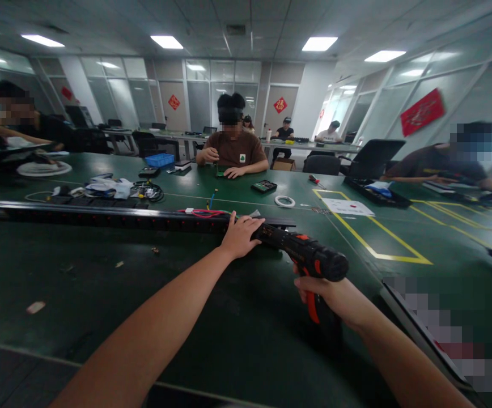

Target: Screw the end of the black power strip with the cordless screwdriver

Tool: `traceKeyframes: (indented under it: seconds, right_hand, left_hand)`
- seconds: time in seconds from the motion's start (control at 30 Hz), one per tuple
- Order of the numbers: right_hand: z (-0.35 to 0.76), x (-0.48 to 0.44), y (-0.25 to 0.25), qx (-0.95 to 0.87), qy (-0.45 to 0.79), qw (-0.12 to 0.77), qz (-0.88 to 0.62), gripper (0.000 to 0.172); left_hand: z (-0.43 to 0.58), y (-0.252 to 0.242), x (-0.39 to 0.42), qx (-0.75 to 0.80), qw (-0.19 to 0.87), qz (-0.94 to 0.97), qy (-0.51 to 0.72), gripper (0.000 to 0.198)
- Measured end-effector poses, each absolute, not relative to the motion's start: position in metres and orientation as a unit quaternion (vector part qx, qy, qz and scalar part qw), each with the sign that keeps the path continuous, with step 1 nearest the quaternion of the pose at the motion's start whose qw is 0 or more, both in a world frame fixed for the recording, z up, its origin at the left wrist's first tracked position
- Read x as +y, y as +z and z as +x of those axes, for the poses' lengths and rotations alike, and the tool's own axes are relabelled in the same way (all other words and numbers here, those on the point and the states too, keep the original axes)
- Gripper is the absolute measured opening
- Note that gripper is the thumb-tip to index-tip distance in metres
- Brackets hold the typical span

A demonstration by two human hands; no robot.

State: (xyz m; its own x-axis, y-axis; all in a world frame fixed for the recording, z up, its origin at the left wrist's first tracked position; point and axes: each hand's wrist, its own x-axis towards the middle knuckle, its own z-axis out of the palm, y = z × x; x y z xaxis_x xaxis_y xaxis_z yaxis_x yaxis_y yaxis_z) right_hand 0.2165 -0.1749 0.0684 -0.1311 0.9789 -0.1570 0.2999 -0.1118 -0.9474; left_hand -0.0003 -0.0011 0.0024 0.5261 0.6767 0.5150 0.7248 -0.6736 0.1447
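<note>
My right hand (329, 294) is wrapped round the handle of a black and orange power screwdriver (309, 258), whose nose points left toward the end of a long black power strip (114, 214) lying across the green table (101, 283). My left hand (241, 233) rests on that strip's right end, fingers curled over the tool's front tip. Red wires (206, 213) lie on the strip just left of that hand.
A person in a brown shirt (233, 150) sits opposite, working at the table. Other people sit at far left and far right. A white tape roll (284, 201), a small device (263, 186), a cable pile (114, 188) and yellow floor-style tape lines (377, 238) lie on the table.
</note>
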Motion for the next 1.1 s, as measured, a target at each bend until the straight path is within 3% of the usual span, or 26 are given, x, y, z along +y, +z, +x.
traceKeyframes:
  seconds: [0.53, 1.1]
  right_hand:
    - [0.2117, -0.1766, 0.0737, -0.559, 0.491, 0.351, -0.568, 0.033]
    - [0.2149, -0.1736, 0.0723, -0.570, 0.496, 0.337, -0.561, 0.025]
  left_hand:
    - [0.0006, 0.0041, -0.0018, -0.403, 0.043, -0.871, -0.278, 0.061]
    - [0.0009, 0.0024, -0.0015, -0.408, 0.044, -0.870, -0.273, 0.065]
